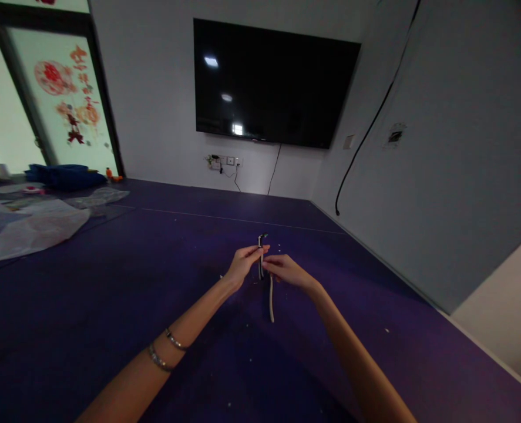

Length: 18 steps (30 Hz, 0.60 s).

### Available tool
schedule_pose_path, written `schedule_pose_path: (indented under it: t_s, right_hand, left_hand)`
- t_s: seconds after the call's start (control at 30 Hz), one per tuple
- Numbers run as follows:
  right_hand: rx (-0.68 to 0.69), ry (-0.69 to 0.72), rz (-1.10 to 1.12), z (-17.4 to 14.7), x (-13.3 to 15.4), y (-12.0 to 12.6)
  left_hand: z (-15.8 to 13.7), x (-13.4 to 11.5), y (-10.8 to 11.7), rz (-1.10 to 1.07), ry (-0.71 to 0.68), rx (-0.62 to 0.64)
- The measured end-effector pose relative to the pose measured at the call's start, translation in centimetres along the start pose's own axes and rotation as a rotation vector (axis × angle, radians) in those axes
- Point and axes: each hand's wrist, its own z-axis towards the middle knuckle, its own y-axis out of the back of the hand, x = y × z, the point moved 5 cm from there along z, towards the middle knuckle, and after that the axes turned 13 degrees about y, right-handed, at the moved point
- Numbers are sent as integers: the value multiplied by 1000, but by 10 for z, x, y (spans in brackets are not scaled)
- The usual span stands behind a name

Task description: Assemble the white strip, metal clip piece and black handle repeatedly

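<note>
My left hand [243, 263] is closed in a pinch round a thin black-and-white strip [261, 272], which stands roughly upright with a small dark bent piece at its top. Close on its right, my right hand [288, 269] has thumb and fingertips pressed together against the same strip. Below the right fingers hangs a pale, cord-like strip [271, 302], slightly curved at its lower end. Whether the pale strip joins the black-and-white one is hidden behind the fingers. Both hands are over the dark purple surface [190, 341].
Small white scraps [386, 330] dot the surface. Clear plastic sheets [44, 229] and a blue folded cloth [64, 176] lie at the left. A black cable [368, 129] hangs along the right wall, and a television [275, 82] is mounted ahead above sockets [230, 160].
</note>
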Motion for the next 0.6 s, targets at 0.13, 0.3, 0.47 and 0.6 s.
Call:
schedule_pose_path:
  t_s: [0.13,0.3,0.47,0.6]
  right_hand:
    - [-62,2,-37,4,2,-5]
    - [-203,-156,-369,-1,-16,1]
    - [-149,-451,-722,-17,-34,-15]
    - [-69,-508,-825,-20,-34,-30]
  left_hand:
    - [3,3,0,8,30,35]
    - [17,8,34,216,122,-226]
    - [34,14,75,581,133,-364]
    - [36,20,91,876,81,-363]
